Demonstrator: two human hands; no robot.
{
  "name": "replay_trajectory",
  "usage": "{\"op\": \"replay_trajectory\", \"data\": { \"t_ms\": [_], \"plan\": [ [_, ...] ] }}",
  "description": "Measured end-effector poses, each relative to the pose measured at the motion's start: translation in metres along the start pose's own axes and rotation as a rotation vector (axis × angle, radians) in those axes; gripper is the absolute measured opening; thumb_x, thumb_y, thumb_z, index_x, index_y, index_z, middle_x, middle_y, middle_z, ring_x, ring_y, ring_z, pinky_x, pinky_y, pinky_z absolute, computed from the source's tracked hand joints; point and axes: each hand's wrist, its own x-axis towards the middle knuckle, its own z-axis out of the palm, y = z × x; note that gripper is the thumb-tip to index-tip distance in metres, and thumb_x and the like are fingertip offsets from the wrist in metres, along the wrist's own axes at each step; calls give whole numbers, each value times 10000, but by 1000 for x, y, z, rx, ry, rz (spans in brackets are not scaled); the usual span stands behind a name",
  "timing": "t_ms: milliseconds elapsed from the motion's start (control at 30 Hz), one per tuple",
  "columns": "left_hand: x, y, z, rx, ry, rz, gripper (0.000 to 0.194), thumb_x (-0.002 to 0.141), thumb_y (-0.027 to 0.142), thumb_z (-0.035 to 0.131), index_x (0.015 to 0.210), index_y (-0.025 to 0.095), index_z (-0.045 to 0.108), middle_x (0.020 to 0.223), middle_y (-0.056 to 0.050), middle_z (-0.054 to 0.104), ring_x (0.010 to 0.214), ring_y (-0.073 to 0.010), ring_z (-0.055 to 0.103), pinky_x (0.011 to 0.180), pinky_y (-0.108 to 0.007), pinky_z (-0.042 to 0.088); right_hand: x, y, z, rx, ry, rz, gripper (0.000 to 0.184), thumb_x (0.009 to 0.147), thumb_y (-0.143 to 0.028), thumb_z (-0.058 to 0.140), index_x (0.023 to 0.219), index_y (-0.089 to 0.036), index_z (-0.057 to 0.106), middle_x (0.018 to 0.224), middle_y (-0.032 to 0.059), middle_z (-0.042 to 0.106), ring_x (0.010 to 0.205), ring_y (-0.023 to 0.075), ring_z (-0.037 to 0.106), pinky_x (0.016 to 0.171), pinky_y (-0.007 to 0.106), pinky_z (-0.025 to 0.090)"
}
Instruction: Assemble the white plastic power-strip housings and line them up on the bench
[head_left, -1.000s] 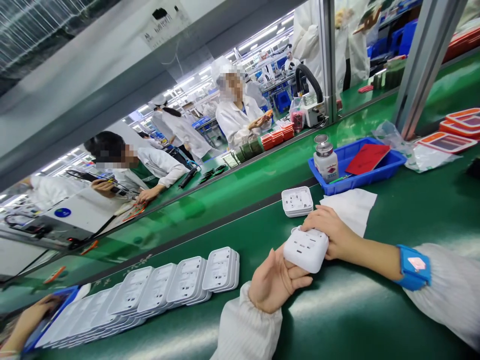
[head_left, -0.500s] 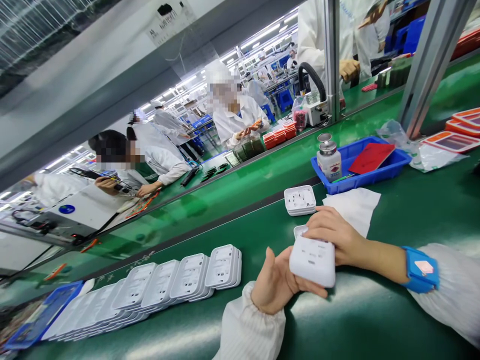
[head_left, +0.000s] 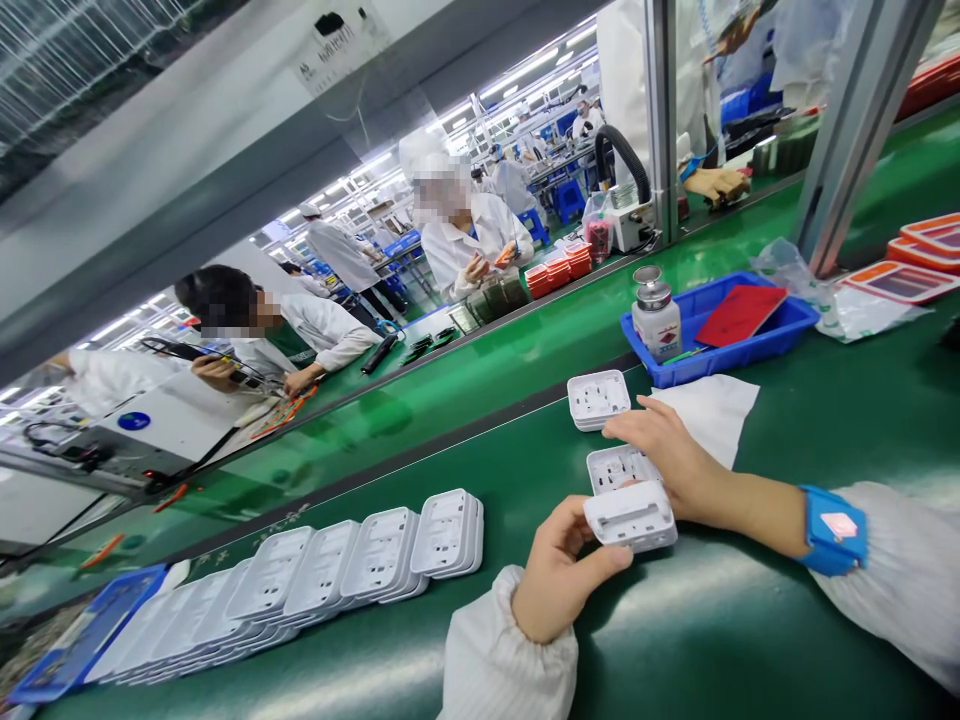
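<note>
My left hand [head_left: 559, 572] grips a white plastic housing [head_left: 636, 518] by its near side, thumb in front, and tilts it so a slotted edge faces me. Just behind it, another white housing [head_left: 616, 466] lies on the bench with its inner side up, partly covered by the held one. Over that housing's right side is my right hand [head_left: 675, 450], its fingers stretched out and apart, holding nothing. Beyond the fingertips sits a small stack of white housings [head_left: 598, 398]. A long overlapping row of similar housings [head_left: 379, 550] runs along the bench to the left.
At the back right, a blue tray [head_left: 795, 318] holds a white dispenser bottle [head_left: 657, 325] and a red sheet [head_left: 741, 315]. A white cloth [head_left: 724, 405] lies before it. Another blue tray [head_left: 112, 630] is far left. Metal posts [head_left: 862, 140] and co-workers stand beyond the conveyor [head_left: 480, 375].
The left hand has closed on the housing and turned it from flat side to slotted edge. My right hand has come off it and opened, uncovering more of the housing behind.
</note>
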Motion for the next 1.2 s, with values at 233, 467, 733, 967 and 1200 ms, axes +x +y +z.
{"op": "replay_trajectory", "data": {
  "t_ms": [233, 467, 733, 967, 1200],
  "plan": [
    [3, 2, -1, 89, -2, -9, 329, 694, 231, 763, 1005, 216, 657, 956, -10, 661, 897, -145, 597, 837, -262, 454, -2, 0, 2, 40, -75, 35, 401, 882, -303, 491, 1251, -152, 440, 1066, 107, 614, 1035, 259, 535, 999, 535, 276],
    [-10, 29, -19, 1126, 542, 478, 177, 802, 226, 642, 974, 186, 651, 818, -25, 581, 756, -149, 541, 716, -277, 418, -6, -3, 7, 2, -185, 104, 107, 832, -210, 520, 844, -162, 615, 825, 60, 640, 1000, 271, 528, 988, 504, 273],
    [-47, 48, -78, 2107, 844, 338, 283, 861, 264, 545, 1097, 135, 633, 781, -45, 630, 653, -184, 570, 591, -295, 345, -6, -2, 10, 10, -212, 127, 87, 800, -196, 537, 780, -172, 618, 811, 55, 631, 993, 271, 531, 968, 481, 283],
    [-51, 38, -85, 2134, 815, 84, 321, 868, 327, 522, 1112, 147, 627, 913, -76, 674, 831, -259, 584, 666, -342, 387, -5, -1, 8, 95, -251, 60, 103, 817, -208, 532, 799, -173, 627, 827, 63, 644, 984, 269, 540, 906, 460, 341],
    [-34, 32, -52, 1876, 804, 516, 433, 805, 358, 619, 1174, 139, 560, 1197, -180, 528, 1143, -348, 455, 921, -504, 370, 2, -10, 2, 196, -312, -58, 291, 847, -279, 553, 1110, -156, 577, 1061, 112, 627, 1125, 276, 493, 928, 448, 396]
  ]
}}
